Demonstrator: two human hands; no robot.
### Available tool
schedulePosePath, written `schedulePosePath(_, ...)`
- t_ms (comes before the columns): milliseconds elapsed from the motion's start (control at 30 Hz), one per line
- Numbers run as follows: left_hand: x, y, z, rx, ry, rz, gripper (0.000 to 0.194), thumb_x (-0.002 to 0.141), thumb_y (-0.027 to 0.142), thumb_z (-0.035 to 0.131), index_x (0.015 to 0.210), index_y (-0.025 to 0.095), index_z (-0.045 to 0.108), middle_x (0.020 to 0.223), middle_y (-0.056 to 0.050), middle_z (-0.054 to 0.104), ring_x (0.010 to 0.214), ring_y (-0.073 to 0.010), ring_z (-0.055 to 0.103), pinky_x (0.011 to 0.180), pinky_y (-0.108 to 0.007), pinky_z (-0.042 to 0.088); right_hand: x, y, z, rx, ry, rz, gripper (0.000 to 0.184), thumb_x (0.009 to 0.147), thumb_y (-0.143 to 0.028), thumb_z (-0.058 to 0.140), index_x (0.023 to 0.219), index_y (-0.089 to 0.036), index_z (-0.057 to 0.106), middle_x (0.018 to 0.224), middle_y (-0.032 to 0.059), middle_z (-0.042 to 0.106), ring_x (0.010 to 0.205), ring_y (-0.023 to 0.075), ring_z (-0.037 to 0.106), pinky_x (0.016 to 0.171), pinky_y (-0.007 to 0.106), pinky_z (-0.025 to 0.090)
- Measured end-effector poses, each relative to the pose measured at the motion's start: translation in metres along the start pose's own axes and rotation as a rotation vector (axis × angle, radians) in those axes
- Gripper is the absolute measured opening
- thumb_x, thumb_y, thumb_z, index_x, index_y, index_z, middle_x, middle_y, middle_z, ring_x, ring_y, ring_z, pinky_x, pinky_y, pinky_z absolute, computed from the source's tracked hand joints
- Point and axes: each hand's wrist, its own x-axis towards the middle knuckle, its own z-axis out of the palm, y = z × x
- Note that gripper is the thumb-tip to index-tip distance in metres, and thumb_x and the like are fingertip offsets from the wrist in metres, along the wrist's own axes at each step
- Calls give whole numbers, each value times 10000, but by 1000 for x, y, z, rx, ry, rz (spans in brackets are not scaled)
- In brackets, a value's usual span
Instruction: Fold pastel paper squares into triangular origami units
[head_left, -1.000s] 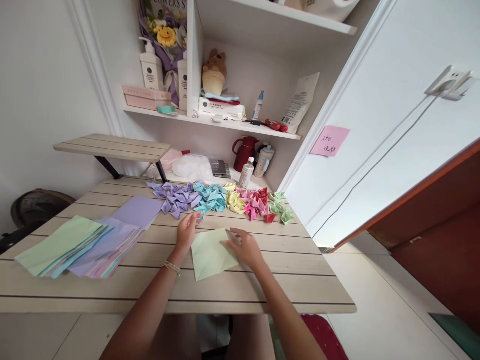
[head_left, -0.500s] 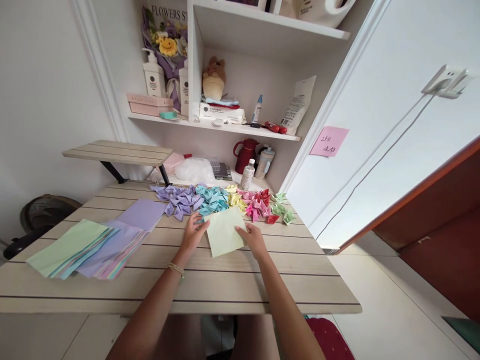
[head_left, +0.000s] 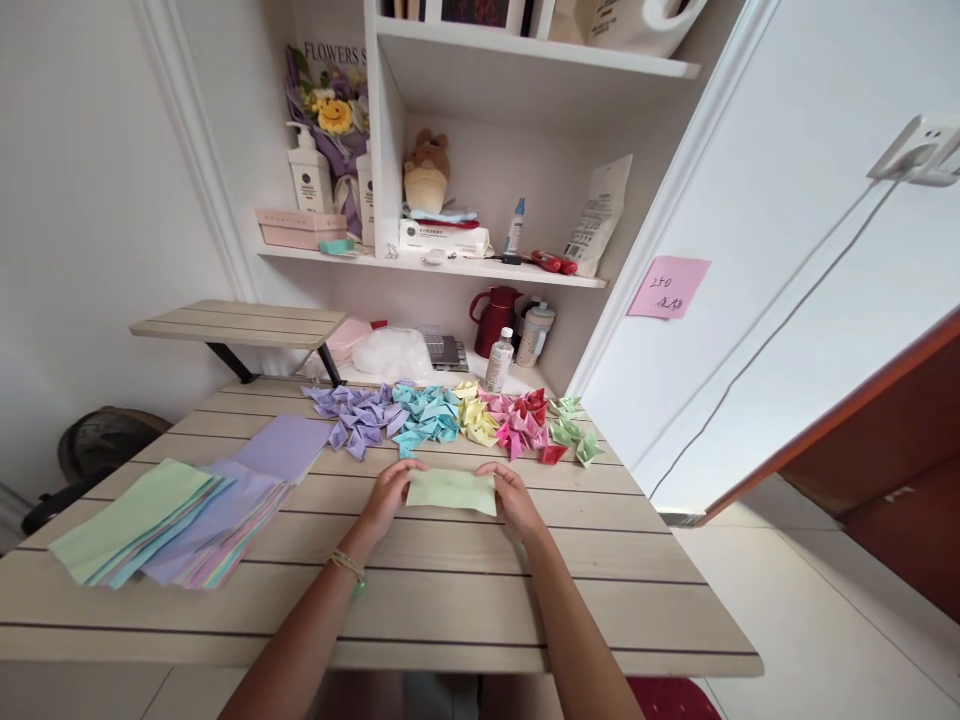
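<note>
A pale green sheet of paper (head_left: 451,490) is held between my two hands just above the desk, and it now shows as a narrow rectangle. My left hand (head_left: 390,497) pinches its left edge, fingers behind and thumb at the near side. On the right edge my right hand (head_left: 513,500) grips it the same way. Beyond the hands lie folded paper pieces: purple (head_left: 360,415), blue (head_left: 427,412), yellow (head_left: 475,415), pink (head_left: 517,420) and green (head_left: 576,438). Whether the sheet is folded or only bent towards me I cannot tell.
Fanned stacks of coloured paper (head_left: 142,520) lie at the left, with a purple sheet (head_left: 289,445) behind them. A small raised shelf (head_left: 240,322) stands at the back left. A bottle (head_left: 499,362) and a red jug (head_left: 495,318) stand at the back.
The green sheet has gone from a nearly full square, lying tilted, to a narrow, level strip. Both hands now hold its side edges evenly. The camera view has shifted slightly.
</note>
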Motion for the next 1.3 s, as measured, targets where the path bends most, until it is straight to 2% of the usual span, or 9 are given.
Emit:
schedulePosePath(167, -6, 9, 4, -112, -102, -51, 300, 687, 417, 553, 799, 150, 629, 703, -39, 639, 590, -169, 594, 480, -246, 457, -8, -8, 1, -73, -177, -49, 204, 659, -247, 555, 797, -161, 679, 701, 33, 663, 621, 159, 594, 591, 267, 474)
schedulePosePath(300, -8, 12, 9, -79, 31, -12, 607, 606, 350, 708, 1159, 209, 497, 939, -65, 654, 732, -191, 636, 576, -261, 500, -13, -8, 4, -292, -237, -121, 287, 673, -240, 581, 938, -193, 681, 712, 6, 672, 668, 162, 594, 636, 290, 482)
schedulePosePath(467, -4, 8, 6, -90, 97, 54, 860, 530, 262, 779, 1274, 230, 348, 915, -49, 670, 742, -183, 646, 648, -279, 509, -15, -6, 6, -339, -291, -117, 242, 722, -328, 603, 888, -178, 695, 773, 34, 685, 704, 174, 605, 621, 281, 480)
schedulePosePath(733, -12, 5, 18, -29, -127, 24, 950, 523, 227, 775, 1326, 226, 268, 863, -40, 661, 710, -185, 637, 661, -311, 517, -4, 13, 18, -129, -119, -45, 416, 608, -423, 729, 920, -170, 618, 711, 26, 665, 603, 146, 594, 539, 238, 458)
schedulePosePath(833, -14, 2, 20, 25, -108, 17, 882, 514, 212, 779, 1280, 220, 343, 887, -35, 644, 733, -176, 627, 672, -294, 510, -4, 18, 21, -152, -51, -65, 464, 618, -420, 720, 1000, -182, 608, 664, 8, 651, 559, 140, 575, 512, 236, 446)
schedulePosePath(967, -15, -1, 20, 77, -72, 53, 747, 562, 228, 752, 1216, 221, 393, 860, -18, 623, 705, -159, 618, 650, -275, 505, -6, 15, 21, -383, 37, -175, 292, 666, -427, 672, 753, -150, 694, 514, -8, 576, 466, 108, 490, 456, 214, 392)
schedulePosePath(1067, -16, -1, 20, 92, -46, 85, 691, 623, 262, 712, 1219, 229, 363, 884, -32, 623, 691, -162, 624, 644, -288, 509, -7, 11, 21, -358, -22, -127, 356, 683, -444, 649, 865, -142, 696, 442, -25, 554, 373, 81, 410, 393, 202, 341)
schedulePosePath(1167, -18, 3, 20, 97, -119, 136, 508, 718, 289, 635, 1167, 218, 409, 941, -70, 641, 845, -195, 630, 780, -345, 489, -7, 7, 21, -245, -66, -62, 437, 674, -484, 642, 942, -142, 682, 568, 26, 655, 382, 86, 445, 375, 202, 345)
schedulePosePath(1300, -16, 8, 17, 232, -240, 302, 170, 740, 287, 619, 871, 178, 620, 1126, -118, 599, 1138, -242, 494, 995, -405, 329, -9, 2, 20, -137, -64, -66, 404, 628, -446, 703, 909, -155, 694, 680, 55, 691, 519, 136, 568, 460, 230, 424)
